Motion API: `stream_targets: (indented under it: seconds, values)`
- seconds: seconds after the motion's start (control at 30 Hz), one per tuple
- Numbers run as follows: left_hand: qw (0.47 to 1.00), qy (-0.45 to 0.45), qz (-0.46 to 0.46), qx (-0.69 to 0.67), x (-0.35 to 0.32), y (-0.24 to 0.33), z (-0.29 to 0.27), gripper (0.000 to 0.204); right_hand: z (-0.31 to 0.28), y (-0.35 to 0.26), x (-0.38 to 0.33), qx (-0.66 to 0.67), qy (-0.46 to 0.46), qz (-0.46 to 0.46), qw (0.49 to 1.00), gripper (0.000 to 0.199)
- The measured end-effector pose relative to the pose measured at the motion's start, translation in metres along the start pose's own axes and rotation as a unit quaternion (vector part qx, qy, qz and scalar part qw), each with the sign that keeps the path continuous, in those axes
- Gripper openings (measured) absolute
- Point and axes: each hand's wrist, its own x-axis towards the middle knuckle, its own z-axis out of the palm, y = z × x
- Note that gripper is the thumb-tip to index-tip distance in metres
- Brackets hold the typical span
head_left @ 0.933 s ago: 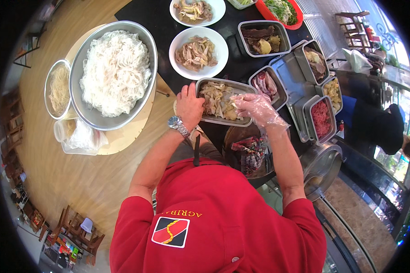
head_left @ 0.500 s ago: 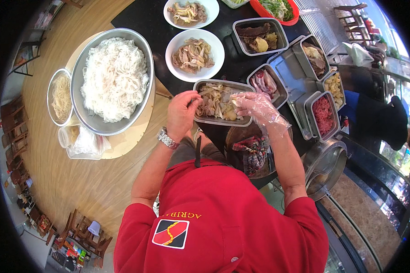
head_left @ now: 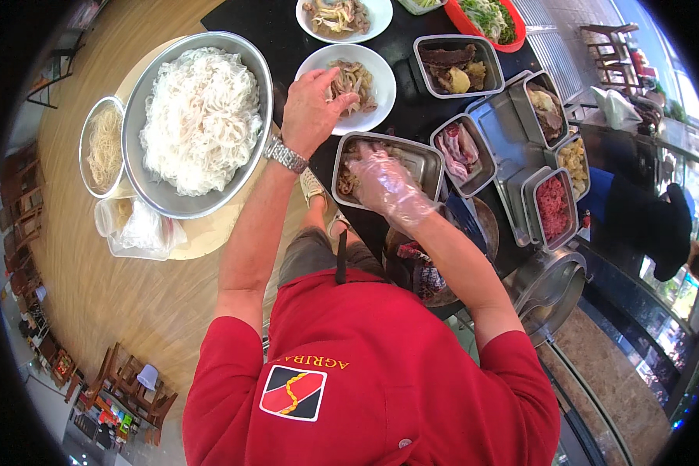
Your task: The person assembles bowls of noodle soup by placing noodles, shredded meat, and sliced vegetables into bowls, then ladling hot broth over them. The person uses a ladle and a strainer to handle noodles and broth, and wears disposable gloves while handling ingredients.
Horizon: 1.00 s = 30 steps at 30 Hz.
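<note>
My bare left hand (head_left: 312, 110), with a metal watch on its wrist, reaches over the near white bowl (head_left: 390, 89). Its fingers are apart above the cooked sliced meat (head_left: 357, 75) there, and nothing shows between them. My right hand (head_left: 384, 177), in a clear plastic glove, dips into a metal tray (head_left: 435, 172). Its fingers curl down into sliced meat bunched at the tray's left end, with the fingertips partly hidden. A second white bowl (head_left: 386, 29) holding similar meat stands just beyond the first.
On the left are a large metal basin (head_left: 266, 85) of white noodles and a smaller bowl of thin noodles (head_left: 105, 147). Metal trays of meat chunks (head_left: 454, 66), raw pieces (head_left: 458, 150) and red minced meat (head_left: 553, 206) line the right. A red basket (head_left: 512, 43) of greens stands far back.
My left hand has moved from the tray's left edge forward to the near bowl, its fingers spreading. The right hand has shifted left, deeper into the tray, and the meat there is pushed together leftward.
</note>
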Motion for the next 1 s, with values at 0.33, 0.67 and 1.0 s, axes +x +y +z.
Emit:
stream_targets:
  seconds: [0.33,0.67,1.0]
  values:
    - [0.947,-0.2,-0.228,-0.102,-0.115,-0.012,0.005,0.056,-0.022,0.04,0.002,0.185,-0.048,0.055,0.98,0.024]
    - [0.96,-0.071,-0.142,-0.231,-0.135,0.008,0.011,0.028,-0.071,0.068,-0.055,0.626,-0.014,0.299,0.72,0.021]
    - [0.957,-0.287,0.023,0.046,-0.108,0.033,0.08,0.019,-0.066,0.075,-0.065,0.732,-0.005,0.271,0.626,0.034]
